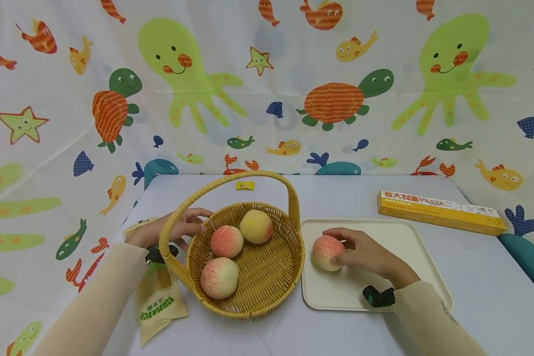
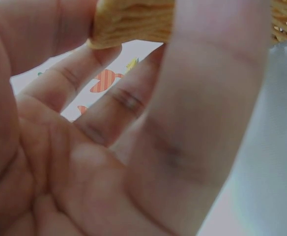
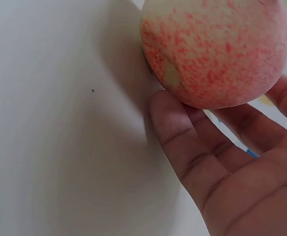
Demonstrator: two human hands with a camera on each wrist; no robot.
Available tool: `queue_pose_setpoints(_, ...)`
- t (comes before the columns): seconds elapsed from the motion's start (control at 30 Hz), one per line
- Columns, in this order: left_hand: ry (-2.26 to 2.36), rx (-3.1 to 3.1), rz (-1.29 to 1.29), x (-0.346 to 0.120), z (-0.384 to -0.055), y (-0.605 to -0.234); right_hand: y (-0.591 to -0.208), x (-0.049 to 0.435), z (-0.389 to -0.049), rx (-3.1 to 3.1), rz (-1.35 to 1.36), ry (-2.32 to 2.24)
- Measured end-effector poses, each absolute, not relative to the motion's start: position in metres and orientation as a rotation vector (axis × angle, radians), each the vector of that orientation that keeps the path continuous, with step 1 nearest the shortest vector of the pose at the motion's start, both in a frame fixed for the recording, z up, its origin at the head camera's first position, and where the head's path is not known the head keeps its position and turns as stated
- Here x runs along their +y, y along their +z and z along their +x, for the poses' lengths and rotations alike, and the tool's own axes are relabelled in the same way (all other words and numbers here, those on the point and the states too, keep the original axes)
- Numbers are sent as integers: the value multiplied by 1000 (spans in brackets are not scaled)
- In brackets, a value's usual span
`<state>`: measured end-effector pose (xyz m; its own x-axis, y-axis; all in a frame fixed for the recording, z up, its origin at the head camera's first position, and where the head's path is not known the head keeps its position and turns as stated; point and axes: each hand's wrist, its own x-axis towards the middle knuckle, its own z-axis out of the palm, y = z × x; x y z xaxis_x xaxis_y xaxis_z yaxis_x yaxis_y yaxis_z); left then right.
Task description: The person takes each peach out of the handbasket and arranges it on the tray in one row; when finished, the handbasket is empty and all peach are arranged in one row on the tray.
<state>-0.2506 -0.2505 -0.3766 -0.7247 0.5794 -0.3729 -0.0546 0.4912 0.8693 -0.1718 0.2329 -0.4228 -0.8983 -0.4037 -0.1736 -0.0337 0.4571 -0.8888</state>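
Note:
My right hand (image 1: 367,254) holds a pink-and-cream peach (image 1: 328,252) between thumb and fingers, low over the cream tray (image 1: 409,237). The right wrist view shows this peach (image 3: 217,54) large, with its shadow on the pale surface beside it. At the left, my left hand (image 1: 173,228) reaches under the arched handle of a wicker basket (image 1: 267,277), fingers loosely bent and fingertips at the rim. Up close, its fingers (image 2: 116,105) meet the woven edge (image 2: 133,24). Inside the basket lie a red peach (image 1: 227,241), a yellow peach (image 1: 256,226) and a speckled peach (image 1: 220,278).
A yellow pasta box (image 1: 440,212) lies at the back right, behind the tray. Beyond the basket is a small yellow packet (image 1: 245,185). A tan paper bag (image 1: 160,301) lies under my left forearm. A curtain printed with sea animals (image 1: 285,59) hangs behind the white table.

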Motion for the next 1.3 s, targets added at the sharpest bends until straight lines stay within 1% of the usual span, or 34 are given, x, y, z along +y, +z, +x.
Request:
queue_pose_setpoints(0.47, 1241, 2078, 406, -251, -251, -377, -431, 229, -175, 2348, -411, -1493)
queue_pose_setpoints(1.07, 1234, 2094, 405, -251, -250, -377, -436, 228, -174, 2375, -374, -1544)
queue_pose_setpoints(1.3, 1204, 2112, 367, -253, -250, -374, -439, 227, -175, 2359, -368, -1579)
